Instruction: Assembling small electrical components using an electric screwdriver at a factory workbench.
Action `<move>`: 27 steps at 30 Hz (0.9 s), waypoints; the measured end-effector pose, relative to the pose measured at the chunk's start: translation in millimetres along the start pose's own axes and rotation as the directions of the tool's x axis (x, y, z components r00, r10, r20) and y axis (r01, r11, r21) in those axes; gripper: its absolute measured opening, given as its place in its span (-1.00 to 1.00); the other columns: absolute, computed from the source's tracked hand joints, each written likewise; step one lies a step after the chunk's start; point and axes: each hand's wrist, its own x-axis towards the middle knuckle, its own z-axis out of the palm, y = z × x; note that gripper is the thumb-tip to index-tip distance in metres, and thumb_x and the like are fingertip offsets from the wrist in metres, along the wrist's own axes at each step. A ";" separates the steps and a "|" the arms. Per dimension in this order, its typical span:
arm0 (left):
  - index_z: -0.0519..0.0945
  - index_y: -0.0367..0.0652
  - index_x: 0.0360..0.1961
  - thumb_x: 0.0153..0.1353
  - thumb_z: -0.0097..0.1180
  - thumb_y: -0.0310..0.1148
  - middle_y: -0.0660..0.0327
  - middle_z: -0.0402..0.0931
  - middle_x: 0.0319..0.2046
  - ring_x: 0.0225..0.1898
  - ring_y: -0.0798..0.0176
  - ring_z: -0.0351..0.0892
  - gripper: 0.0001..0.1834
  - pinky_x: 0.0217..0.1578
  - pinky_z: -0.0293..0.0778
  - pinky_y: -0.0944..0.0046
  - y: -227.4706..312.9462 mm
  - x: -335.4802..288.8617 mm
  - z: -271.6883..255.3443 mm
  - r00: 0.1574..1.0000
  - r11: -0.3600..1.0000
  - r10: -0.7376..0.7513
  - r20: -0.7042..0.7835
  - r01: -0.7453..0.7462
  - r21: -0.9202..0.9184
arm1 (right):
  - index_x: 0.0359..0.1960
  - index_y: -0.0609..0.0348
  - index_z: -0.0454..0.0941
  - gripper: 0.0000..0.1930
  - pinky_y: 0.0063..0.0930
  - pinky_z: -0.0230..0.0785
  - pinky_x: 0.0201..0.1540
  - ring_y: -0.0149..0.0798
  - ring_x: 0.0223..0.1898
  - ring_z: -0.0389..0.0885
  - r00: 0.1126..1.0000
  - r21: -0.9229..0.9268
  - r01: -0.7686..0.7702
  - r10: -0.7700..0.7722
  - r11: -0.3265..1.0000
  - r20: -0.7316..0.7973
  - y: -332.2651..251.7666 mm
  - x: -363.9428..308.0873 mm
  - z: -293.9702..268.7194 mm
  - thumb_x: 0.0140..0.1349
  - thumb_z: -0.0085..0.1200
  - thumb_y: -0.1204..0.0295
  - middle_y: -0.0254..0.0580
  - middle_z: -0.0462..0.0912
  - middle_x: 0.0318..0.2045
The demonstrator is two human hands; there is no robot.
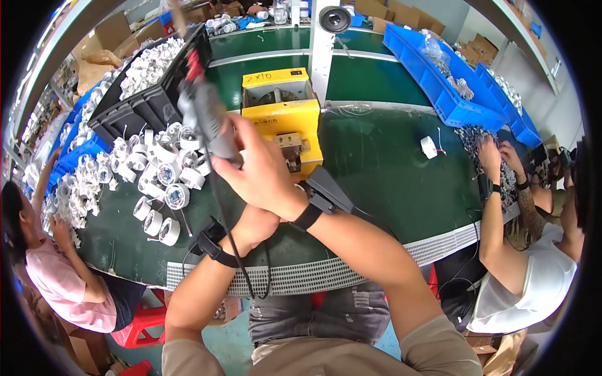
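Two hands cross at frame centre. My right hand (263, 172) has its grip clenched round a grey power screwdriver (204, 116) whose long axis runs up-left. The left hand (254, 225) sits underneath it; I cannot tell its grip. White round housings (166, 188) lie left on the green surface (389, 169), nearer the left hand.

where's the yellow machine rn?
In the head view the yellow machine sits on the green table at centre, just beyond the right hand gripping the grey power tool, right of the white round parts.
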 end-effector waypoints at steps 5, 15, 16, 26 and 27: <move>0.33 -0.37 0.14 0.35 -0.17 -0.53 0.08 0.50 -0.14 -0.21 0.17 0.61 -0.65 -0.13 0.65 0.19 3.2 6.6 1.0 0.948 0.908 -0.317 -0.035 0.293 -0.299 | 0.22 0.28 0.08 -0.43 -0.56 0.35 -0.52 -0.45 -0.59 0.42 0.907 0.481 0.315 -0.110 0.818 -0.407 -9.5 22.6 -30.9 0.15 -0.07 0.53 -0.27 0.47 -0.46; 0.31 -0.39 0.17 0.37 -0.16 -0.49 0.05 0.52 -0.16 -0.21 0.13 0.63 -0.63 -0.10 0.64 0.18 2.5 5.3 -2.1 0.934 0.884 -0.356 -0.034 0.324 -0.337 | 0.01 0.29 0.26 -0.71 -0.52 0.24 -0.63 -0.41 -0.73 0.34 0.871 0.437 0.127 0.110 0.890 -0.479 4.7 24.3 -40.6 0.30 -0.06 0.48 -0.29 0.37 -0.69; 0.31 -0.39 0.17 0.37 -0.16 -0.49 0.05 0.52 -0.16 -0.21 0.13 0.63 -0.63 -0.10 0.64 0.18 1.7 5.7 -2.2 0.933 0.883 -0.358 -0.036 0.326 -0.339 | 0.00 0.29 0.27 -0.72 -0.53 0.24 -0.63 -0.42 -0.74 0.34 0.874 0.419 0.129 0.097 0.899 -0.476 4.1 24.2 -40.6 0.29 -0.06 0.48 -0.29 0.37 -0.70; 0.32 -0.36 0.17 0.37 -0.17 -0.48 0.06 0.51 -0.14 -0.20 0.13 0.64 -0.63 -0.10 0.63 0.19 2.1 6.2 -2.3 0.928 0.883 -0.371 -0.030 0.343 -0.322 | -0.02 0.29 0.27 -0.73 -0.55 0.21 -0.62 -0.42 -0.74 0.34 0.891 0.398 0.136 0.064 0.907 -0.450 5.3 21.7 -38.5 0.29 -0.06 0.49 -0.29 0.38 -0.70; 0.32 -0.36 0.17 0.37 -0.17 -0.48 0.06 0.51 -0.14 -0.20 0.13 0.64 -0.63 -0.10 0.63 0.19 1.6 6.3 -2.1 0.928 0.883 -0.371 -0.030 0.343 -0.320 | -0.03 0.29 0.27 -0.74 -0.54 0.21 -0.61 -0.42 -0.74 0.34 0.893 0.389 0.140 0.054 0.911 -0.447 6.7 21.1 -38.7 0.29 -0.06 0.49 -0.28 0.38 -0.71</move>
